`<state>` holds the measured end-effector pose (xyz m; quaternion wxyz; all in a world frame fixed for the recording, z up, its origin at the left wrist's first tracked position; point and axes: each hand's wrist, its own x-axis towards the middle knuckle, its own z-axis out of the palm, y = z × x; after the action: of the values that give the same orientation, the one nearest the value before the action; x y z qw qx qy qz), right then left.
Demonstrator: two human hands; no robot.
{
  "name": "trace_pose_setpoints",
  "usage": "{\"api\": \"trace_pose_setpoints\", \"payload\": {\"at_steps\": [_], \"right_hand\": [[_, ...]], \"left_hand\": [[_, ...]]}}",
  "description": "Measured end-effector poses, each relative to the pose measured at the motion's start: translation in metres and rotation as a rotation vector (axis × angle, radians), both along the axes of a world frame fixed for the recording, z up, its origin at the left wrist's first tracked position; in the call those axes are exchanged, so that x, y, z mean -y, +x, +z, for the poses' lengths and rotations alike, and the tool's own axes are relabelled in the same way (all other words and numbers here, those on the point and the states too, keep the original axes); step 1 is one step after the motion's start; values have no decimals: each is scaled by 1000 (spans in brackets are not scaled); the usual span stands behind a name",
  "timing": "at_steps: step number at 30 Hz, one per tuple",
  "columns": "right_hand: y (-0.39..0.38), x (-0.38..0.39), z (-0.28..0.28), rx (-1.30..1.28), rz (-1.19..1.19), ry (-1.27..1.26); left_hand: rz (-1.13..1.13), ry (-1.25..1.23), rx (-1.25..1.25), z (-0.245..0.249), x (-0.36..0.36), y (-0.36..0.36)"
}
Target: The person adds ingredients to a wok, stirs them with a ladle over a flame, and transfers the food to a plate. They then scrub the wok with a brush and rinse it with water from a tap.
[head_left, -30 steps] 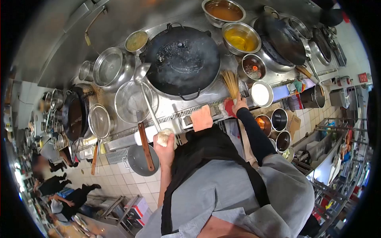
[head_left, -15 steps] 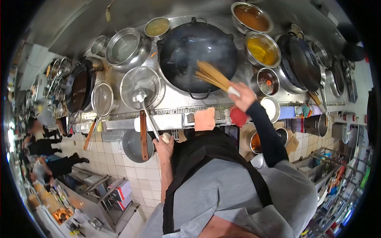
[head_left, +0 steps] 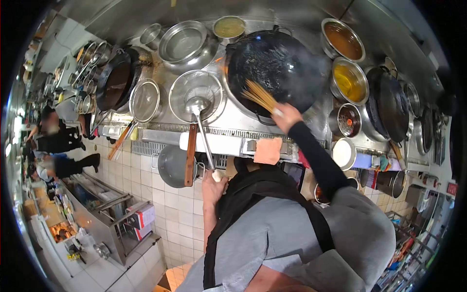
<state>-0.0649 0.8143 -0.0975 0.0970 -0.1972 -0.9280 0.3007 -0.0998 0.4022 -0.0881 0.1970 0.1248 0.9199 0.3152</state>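
Observation:
My right hand (head_left: 287,118) is closed round the pale wrapped end of a bamboo wok brush (head_left: 261,96). The brush's splayed bristles touch or hover over the near left part of a large black wok (head_left: 275,63), which looks wet and gives off steam. Down by the counter's front edge, my left hand (head_left: 214,187) grips the white-wrapped handle end of a long metal ladle (head_left: 198,106). The ladle's bowl rests in a round wire strainer (head_left: 182,92) with a wooden handle, left of the wok.
Metal bowls of yellow oil (head_left: 349,82) and brown liquid (head_left: 343,40) stand right of the wok. A second strainer (head_left: 145,100) and a steel pot (head_left: 184,43) are on the left. An orange cloth (head_left: 267,151) hangs at the front edge. People (head_left: 58,136) stand far left.
The view has turned, so the stove appears shifted to the right. The brush has moved toward the wok's near left side. Both hands keep their hold.

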Motion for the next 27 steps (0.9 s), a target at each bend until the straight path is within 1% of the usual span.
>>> {"api": "trace_pose_setpoints", "payload": {"at_steps": [1, 2, 3, 4, 6, 7, 8, 10, 11, 12, 14, 16, 18, 19, 20, 21, 22, 23, 24, 25, 26, 27], "right_hand": [[34, -12, -4, 110, -27, -23], [44, -28, 13, 338, -66, 128], [41, -57, 19, 446, -108, 322], [20, -88, 43, 619, 6, 480], [-32, -155, 10, 225, -149, 436], [-65, -166, 13, 178, -155, 360], [-93, -157, 18, 131, -160, 284], [-132, -105, 16, 415, -317, 165], [-135, -78, -2, 356, -282, 193], [-122, -51, -23, 299, -254, 222], [-61, -17, -33, 173, -158, 190], [14, -2, 1, 217, -111, 43], [69, -40, -6, 336, -52, 266], [78, -72, -10, 381, -102, 336], [70, -112, -14, 426, -147, 406], [48, -142, -26, 265, -155, 456], [20, -169, -32, 102, -160, 512], [-15, -170, -26, 117, -170, 450], [-49, -155, -19, 197, -216, 355], [-76, -132, -26, 139, -259, 323], [-95, -103, -44, 85, -306, 282], [-107, -74, -60, 110, -324, 231]], "left_hand": [[13, 32, 22, 10, 2, -1], [26, 64, 43, 17, 4, -3], [56, 92, 51, 19, 6, -4], [78, 98, 139, 23, 8, -6], [108, 114, 305, 37, -2, -21], [71, 129, 366, 63, -15, -26], [29, 143, 392, 54, -17, -31], [-64, 167, 440, 15, -10, -44], [-65, 207, 483, 2, -10, -47], [-77, 214, 450, 4, -11, -47], [-120, 238, 380, 16, -15, -49], [-18, 271, 432, 33, -4, -41], [57, 246, 481, 39, 12, -35], [43, 223, 463, 35, 19, -33], [33, 202, 444, 27, 25, -30], [21, 175, 426, 24, 27, -30], [-54, 139, 405, 30, 17, -33], [-121, 104, 384, 42, 2, -35], [-185, 71, 362, 49, -11, -37], [-254, 95, 377, 41, -17, -41], [-253, 123, 413, 46, -26, -43], [-254, 147, 452, 53, -35, -44]]}}
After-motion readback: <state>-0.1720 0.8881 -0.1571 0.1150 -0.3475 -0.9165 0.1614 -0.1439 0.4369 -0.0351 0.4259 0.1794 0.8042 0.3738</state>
